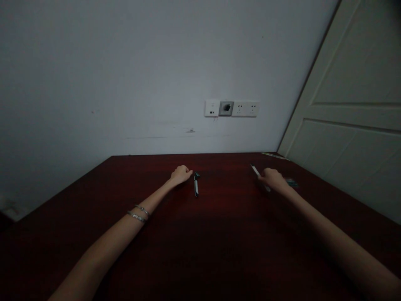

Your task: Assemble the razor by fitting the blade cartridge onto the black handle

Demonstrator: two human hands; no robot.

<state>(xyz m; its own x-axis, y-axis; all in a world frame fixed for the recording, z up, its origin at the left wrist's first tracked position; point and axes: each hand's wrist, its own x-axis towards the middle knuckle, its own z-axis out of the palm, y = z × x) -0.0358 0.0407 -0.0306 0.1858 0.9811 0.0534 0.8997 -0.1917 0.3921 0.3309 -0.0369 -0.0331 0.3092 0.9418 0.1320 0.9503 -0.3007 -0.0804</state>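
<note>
Seen from my remote post through the head camera, nearest items first.

Item: dark red tabletop (200, 251), glossy, running from the foreground back to the wall.
Item: bracelets (137, 216), silver-coloured, two, on the left forearm.
Item: razor (196, 186), dark with a pale handle, lying between the hands, its head pointing away from me.
Item: small flat object (293, 182), blurred, just beyond the right wrist; kind not legible to me.
Item: right hand (273, 179), grasping a slim white stick (256, 170) with a dark tip; the stick slants, tip toward the far left.
Item: left hand (181, 174), clenched in a loose fist, thumb just beside the razor head; whether anything lies within, I cannot tell.
Item: panelled door (351, 92), pale, standing along the right.
Item: wall (125, 75), grey-white, scuffed low down.
Item: socket plates (244, 109), white, in a row with one grey plate (221, 113).
</note>
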